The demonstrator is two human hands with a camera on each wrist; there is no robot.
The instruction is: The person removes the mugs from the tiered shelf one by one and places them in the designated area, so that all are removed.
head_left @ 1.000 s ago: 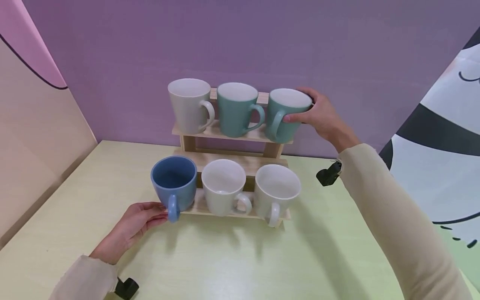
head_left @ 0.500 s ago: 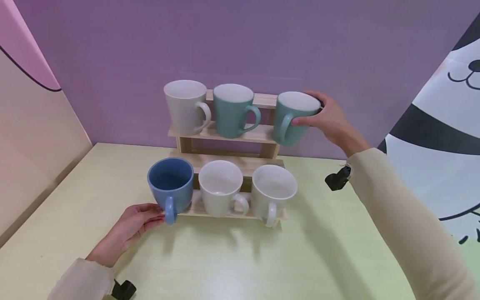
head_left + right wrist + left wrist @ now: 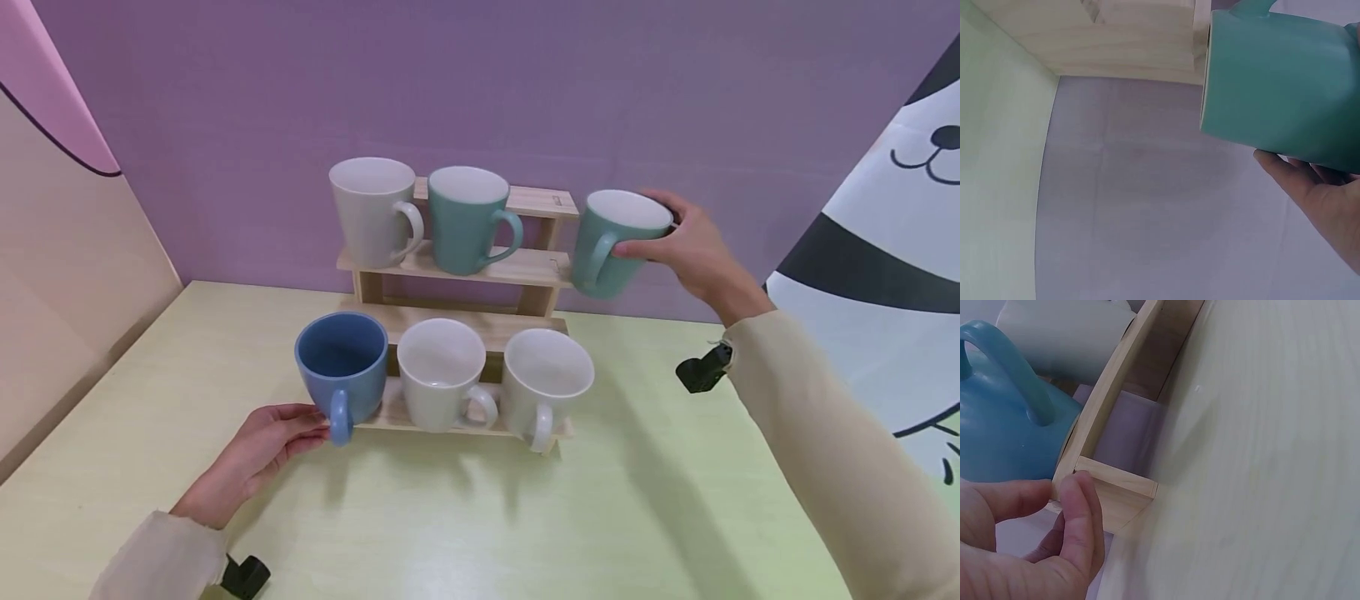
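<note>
My right hand (image 3: 693,250) grips a teal mug (image 3: 611,250) with a white inside, thumb near its handle and fingers behind. The mug is tilted and hangs beside the right end of the wooden rack's (image 3: 517,268) upper shelf. My left hand (image 3: 262,454) pinches the front left corner of the rack's lowest shelf, under a blue mug (image 3: 341,367); the left wrist view shows the thumb and fingers (image 3: 1082,512) at that wooden corner. Another teal mug (image 3: 467,225) and a tall white mug (image 3: 371,217) stand on the upper shelf.
On the lowest shelf, a white mug (image 3: 442,379) and another white mug (image 3: 546,387) stand right of the blue one. The rack sits on a pale table (image 3: 450,533) close to a purple back wall (image 3: 480,83). A panda-patterned panel (image 3: 885,250) stands at right.
My right hand has lifted the teal mug off the right end of the upper shelf and carried it to the right, past the shelf's end. The left hand keeps its place on the rack.
</note>
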